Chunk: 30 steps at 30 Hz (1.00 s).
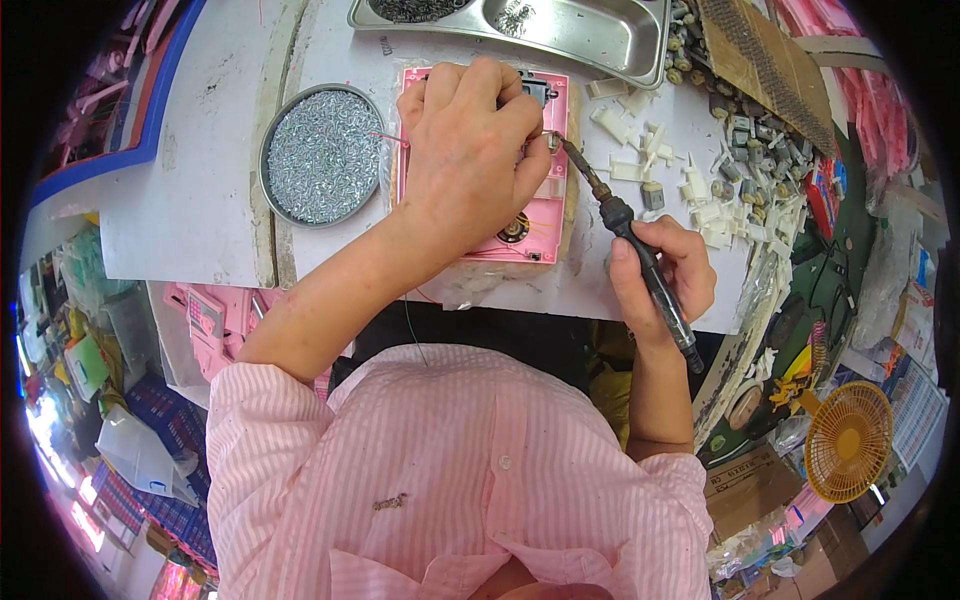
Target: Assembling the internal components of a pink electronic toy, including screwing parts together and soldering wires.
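A pink plastic housing (pixel 545 215) with wires and a round black speaker (pixel 514 229) inside lies on the table before me. My left hand (pixel 465 150) rests over its upper part, fingers bent and closed; their tips and whatever they pinch are hidden. A thin red wire (pixel 388 137) sticks out beside that hand. My right hand (pixel 685 265) grips a soldering iron (pixel 655 275) by its black handle. The iron slants up to the left, its tip by a small metal part (pixel 552 140) at the housing's right edge, next to my left thumb; contact is unclear.
Left of the housing stands a round dish (pixel 268 185) full of small screws. A steel compartment tray (pixel 600 45) with dark small parts is at the back. Small motors and white plastic pieces (pixel 700 205) are heaped at the right, near a cardboard piece (pixel 765 60). Pink parts (pixel 210 320) lie lower left.
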Tool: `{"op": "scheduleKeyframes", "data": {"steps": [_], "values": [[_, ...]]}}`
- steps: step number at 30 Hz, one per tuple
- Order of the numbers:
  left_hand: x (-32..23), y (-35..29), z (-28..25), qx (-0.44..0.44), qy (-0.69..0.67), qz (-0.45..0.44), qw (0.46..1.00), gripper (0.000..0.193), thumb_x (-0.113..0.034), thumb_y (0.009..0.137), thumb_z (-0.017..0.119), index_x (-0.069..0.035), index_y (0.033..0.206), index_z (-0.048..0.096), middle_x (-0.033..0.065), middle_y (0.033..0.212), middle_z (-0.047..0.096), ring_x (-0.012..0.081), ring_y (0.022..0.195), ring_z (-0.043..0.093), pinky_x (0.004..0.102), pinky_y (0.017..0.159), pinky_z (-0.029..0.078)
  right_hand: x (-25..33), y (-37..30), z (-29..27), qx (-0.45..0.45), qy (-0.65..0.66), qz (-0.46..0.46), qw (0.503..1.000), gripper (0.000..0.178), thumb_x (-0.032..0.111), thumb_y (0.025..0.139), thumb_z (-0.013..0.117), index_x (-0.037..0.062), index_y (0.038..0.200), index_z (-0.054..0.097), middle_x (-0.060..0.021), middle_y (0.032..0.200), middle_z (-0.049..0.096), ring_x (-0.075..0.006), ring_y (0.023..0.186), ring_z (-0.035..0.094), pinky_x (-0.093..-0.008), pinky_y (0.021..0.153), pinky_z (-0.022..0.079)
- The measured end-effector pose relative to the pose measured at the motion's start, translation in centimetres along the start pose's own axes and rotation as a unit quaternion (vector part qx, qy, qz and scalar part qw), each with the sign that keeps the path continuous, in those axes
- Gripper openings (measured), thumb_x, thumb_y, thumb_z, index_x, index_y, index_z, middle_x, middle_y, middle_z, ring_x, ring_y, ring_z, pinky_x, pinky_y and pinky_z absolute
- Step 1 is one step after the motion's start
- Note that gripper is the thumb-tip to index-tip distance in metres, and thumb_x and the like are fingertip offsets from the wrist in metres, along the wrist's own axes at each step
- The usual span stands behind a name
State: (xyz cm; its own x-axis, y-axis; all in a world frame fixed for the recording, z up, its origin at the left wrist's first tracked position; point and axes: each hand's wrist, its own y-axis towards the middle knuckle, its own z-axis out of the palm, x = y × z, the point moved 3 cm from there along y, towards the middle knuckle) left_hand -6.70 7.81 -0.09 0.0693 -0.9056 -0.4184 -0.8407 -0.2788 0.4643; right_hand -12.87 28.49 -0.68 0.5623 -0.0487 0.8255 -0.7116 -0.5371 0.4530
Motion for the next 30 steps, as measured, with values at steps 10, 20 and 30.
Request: {"op": "scheduleKeyframes", "data": {"steps": [10,20,30], "values": [[0.1,-0.1,-0.1,0.001,0.0,0.001,1.0,0.01,-0.017,0.073,0.074,-0.014,0.079,0.067,0.0024,0.099,0.056,0.0265,0.093,0.05,0.0429,0.083,0.034,0.6,-0.1,-0.5,0.033,-0.018,0.018,0.999,0.021,0.003,0.084,0.075,-0.0016,0.1,0.061,-0.0017,0.07,0.054,-0.007,0.06,0.041,-0.0225,0.055,0.03],[0.2,-0.1,0.0,-0.004,0.001,0.004,1.0,0.01,-0.017,0.073,0.074,-0.014,0.079,0.067,0.0026,0.1,0.056,0.0267,0.093,0.05,0.0429,0.082,0.033,0.7,0.6,-0.2,0.035,-0.048,-0.029,0.998,0.023,0.004,0.077,0.079,-0.0003,0.095,0.065,-0.0028,0.065,0.054,-0.0102,0.052,0.043,-0.0242,0.048,0.03],[0.1,-0.2,0.0,-0.009,-0.004,0.006,1.0,0.01,-0.016,0.073,0.074,-0.014,0.08,0.067,0.0024,0.099,0.056,0.0265,0.092,0.051,0.0431,0.083,0.034,1.1,0.9,0.1,0.038,-0.067,-0.067,0.995,0.025,0.0,0.073,0.081,-0.001,0.092,0.065,-0.0064,0.062,0.056,-0.0161,0.049,0.048,-0.0276,0.046,0.036]]}}
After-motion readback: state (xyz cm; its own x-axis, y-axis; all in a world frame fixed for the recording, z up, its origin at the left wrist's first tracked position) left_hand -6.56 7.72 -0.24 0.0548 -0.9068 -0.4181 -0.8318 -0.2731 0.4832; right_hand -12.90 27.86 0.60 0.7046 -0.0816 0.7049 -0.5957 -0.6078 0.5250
